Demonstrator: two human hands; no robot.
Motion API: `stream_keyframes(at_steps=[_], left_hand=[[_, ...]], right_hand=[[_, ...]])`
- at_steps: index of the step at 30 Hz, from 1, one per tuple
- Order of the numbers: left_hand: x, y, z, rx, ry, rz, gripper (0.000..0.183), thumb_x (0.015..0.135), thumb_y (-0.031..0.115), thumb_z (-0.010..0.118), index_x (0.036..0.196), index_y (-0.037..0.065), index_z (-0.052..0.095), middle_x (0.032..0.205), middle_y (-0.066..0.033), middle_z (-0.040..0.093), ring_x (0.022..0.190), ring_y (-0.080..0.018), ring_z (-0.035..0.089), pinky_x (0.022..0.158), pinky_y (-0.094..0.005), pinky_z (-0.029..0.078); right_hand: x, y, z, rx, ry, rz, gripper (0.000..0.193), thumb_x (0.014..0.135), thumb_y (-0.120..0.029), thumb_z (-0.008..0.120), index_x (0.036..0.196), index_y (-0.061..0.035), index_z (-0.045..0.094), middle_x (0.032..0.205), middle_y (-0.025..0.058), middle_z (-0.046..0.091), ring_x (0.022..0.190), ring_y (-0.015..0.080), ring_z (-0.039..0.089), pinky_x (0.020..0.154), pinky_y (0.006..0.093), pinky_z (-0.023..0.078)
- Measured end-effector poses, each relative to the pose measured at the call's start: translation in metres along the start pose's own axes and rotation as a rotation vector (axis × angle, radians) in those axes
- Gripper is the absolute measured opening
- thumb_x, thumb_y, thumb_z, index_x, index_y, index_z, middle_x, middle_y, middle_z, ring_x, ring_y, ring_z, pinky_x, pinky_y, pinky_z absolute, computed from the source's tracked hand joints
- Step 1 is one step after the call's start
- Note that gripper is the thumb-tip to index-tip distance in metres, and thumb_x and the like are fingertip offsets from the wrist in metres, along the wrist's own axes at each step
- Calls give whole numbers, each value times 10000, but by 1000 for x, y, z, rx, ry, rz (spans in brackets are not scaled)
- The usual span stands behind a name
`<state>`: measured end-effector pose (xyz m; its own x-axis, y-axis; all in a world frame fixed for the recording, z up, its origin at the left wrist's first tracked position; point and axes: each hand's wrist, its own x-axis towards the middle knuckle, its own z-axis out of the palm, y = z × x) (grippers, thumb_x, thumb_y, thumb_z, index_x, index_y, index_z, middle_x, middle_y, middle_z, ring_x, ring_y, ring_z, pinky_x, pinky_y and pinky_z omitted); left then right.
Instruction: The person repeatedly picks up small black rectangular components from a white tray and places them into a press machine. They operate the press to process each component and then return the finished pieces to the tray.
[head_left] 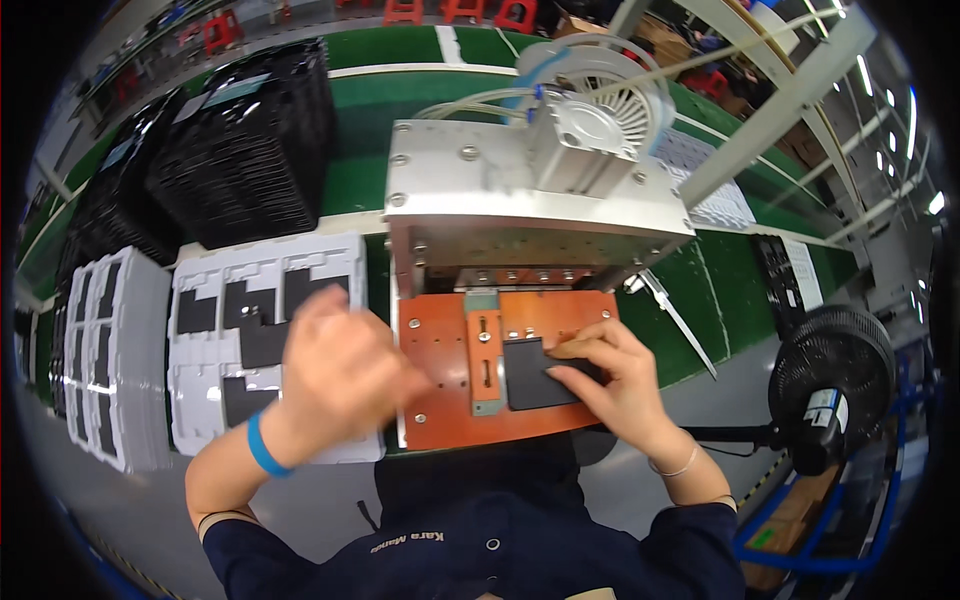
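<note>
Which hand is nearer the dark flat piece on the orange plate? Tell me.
Right. The right hand has its fingers pressed on the dark flat piece lying on the orange plate. The left hand is apart from it, over the plate's left edge.

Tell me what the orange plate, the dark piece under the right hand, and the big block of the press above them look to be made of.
Orange plate: probably a matte laminate or resin board, flat with screw heads set in it.
Dark piece under the right hand: thin, dull black, likely plastic or rubbery sheet; hard to tell.
Press block: silvery, brushed-looking metal, likely aluminium, bolted at its corners.
</note>
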<state>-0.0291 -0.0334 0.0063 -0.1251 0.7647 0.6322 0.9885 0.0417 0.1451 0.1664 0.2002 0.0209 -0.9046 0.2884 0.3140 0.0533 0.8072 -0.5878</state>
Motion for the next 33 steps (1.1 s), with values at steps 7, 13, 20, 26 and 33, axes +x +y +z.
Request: stream_keyframes(at_steps=[7, 13, 20, 26, 33], left_hand=[[6, 48, 28, -301, -453, 137, 680, 845, 565, 636, 1332, 98, 546, 1397, -139, 501, 1279, -300, 489, 1056, -541, 338], [11, 48, 26, -286, -548, 144, 701, 832, 556, 646, 1342, 87, 536, 1407, -137, 502, 1321, -291, 459, 1085, -538, 312], [10, 51, 38, -210, -549, 146, 803, 718, 564, 734, 1332, 78, 554, 1404, -165, 497, 1343, -375, 408, 1107, -593, 231], [17, 54, 31, -214, -575, 123, 828, 724, 477, 754, 1410, 102, 483, 1478, -142, 438, 1397, -347, 356, 1109, -581, 224], [22, 45, 33, -240, -553, 173, 772, 779, 618, 669, 1345, 107, 552, 1410, -112, 507, 1310, -317, 456, 1095, -563, 275]], right_hand=[[12, 5, 21, -75, -16, -304, 269, 750, -24, 741, 1011, -33, 673, 958, 66, 635, 893, 257, 579, 777, 375, 468], [8, 6, 30, -155, -28, -330, 297, 723, -44, 680, 1018, -13, 669, 1024, 102, 650, 944, 283, 613, 814, 377, 499], [14, 27, 43, -196, -27, -364, 412, 786, -150, 588, 1169, 3, 597, 1252, 114, 559, 1235, 276, 485, 1019, 446, 406], [12, 29, 44, -54, 240, -392, 234, 844, -131, 582, 1044, -15, 615, 1227, 123, 574, 1162, 280, 533, 932, 414, 463], [8, 27, 22, -95, 346, -227, 123, 804, -26, 682, 922, -42, 651, 932, 90, 660, 846, 277, 608, 723, 393, 458]])
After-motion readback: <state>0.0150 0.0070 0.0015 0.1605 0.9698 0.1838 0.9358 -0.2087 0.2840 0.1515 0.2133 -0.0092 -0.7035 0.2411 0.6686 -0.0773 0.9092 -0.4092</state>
